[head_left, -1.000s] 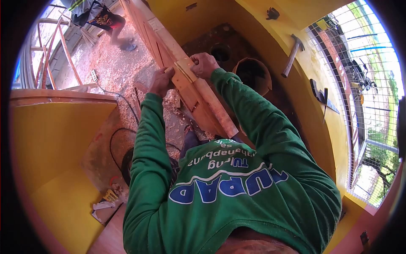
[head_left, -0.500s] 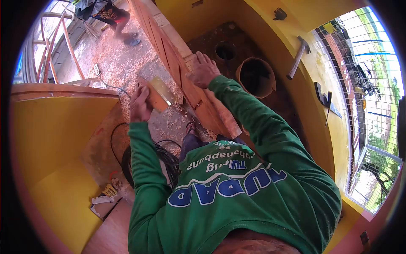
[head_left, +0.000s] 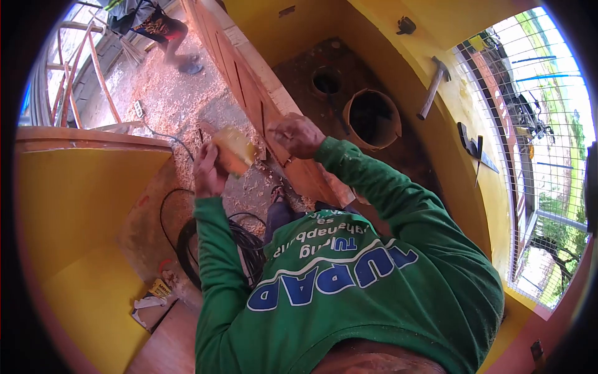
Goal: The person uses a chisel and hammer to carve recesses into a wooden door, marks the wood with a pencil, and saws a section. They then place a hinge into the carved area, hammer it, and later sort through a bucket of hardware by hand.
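My left hand (head_left: 210, 169) is closed on a small flat wooden block (head_left: 234, 151) with a yellowish face, blurred by motion. It is held above the shavings, left of a long reddish-brown wooden panel (head_left: 246, 81) standing on edge. My right hand (head_left: 298, 135) is over the panel's upper edge, fingers curled in toward the thumb. What those fingers hold, if anything, is hidden.
Wood shavings (head_left: 168, 93) cover the floor, where another person's leg (head_left: 177, 50) shows. A bucket (head_left: 398, 128) stands right of the panel. A hammer (head_left: 434, 87) and a hand plane (head_left: 471, 144) lie on the yellow ledge by the grille. Coiled black cable (head_left: 187, 243) is at lower left.
My right hand has gone from flat, stretched fingers on the panel to curled ones and shifted slightly down. The block in my left hand has tilted and moved slightly.
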### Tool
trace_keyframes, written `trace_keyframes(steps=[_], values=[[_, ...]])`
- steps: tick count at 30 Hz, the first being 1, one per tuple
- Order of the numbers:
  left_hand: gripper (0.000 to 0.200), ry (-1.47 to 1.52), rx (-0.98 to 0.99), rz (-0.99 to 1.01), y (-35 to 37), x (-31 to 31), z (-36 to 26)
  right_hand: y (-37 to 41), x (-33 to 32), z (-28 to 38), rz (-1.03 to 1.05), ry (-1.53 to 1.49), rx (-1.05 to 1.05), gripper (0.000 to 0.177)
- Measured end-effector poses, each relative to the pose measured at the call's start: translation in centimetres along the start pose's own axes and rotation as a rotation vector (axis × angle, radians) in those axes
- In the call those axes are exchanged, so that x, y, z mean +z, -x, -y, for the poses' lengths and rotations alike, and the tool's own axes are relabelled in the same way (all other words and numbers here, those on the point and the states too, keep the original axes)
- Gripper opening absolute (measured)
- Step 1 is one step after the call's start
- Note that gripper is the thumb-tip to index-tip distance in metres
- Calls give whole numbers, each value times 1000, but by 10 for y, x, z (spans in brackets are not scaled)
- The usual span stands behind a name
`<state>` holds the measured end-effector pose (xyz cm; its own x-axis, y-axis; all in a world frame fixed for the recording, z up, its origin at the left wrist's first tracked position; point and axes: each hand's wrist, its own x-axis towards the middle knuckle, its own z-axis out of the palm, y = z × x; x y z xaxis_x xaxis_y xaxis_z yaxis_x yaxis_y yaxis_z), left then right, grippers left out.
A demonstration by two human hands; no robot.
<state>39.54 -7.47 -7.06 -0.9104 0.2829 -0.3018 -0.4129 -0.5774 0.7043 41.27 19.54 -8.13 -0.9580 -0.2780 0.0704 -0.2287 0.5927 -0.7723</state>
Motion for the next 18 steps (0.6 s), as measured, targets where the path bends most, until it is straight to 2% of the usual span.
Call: trace_keyframes(steps=[2,3,6,7,10,13,16,18], values=[[12,-27,-68,117,-36,23,13,5,-6,4,-305,-279,210,38],[12,-28,-90,197,-56,24,26,-4,-14,-6,-301,-439,325,36],[12,-212,34,240,-94,42,58,-17,-47,15,-148,-368,465,29],[12,-266,74,263,-104,41,67,-21,-44,4,-233,-289,472,28],[15,-341,124,308,-125,21,93,-27,-34,-21,-299,-160,462,27],[19,-324,92,247,-128,16,102,-25,-33,-22,-300,-69,461,27],[22,-323,84,262,-124,20,99,-28,-22,-39,-330,31,370,29],[24,-412,53,263,-120,25,91,-26,-19,-39,-371,-50,405,30]])
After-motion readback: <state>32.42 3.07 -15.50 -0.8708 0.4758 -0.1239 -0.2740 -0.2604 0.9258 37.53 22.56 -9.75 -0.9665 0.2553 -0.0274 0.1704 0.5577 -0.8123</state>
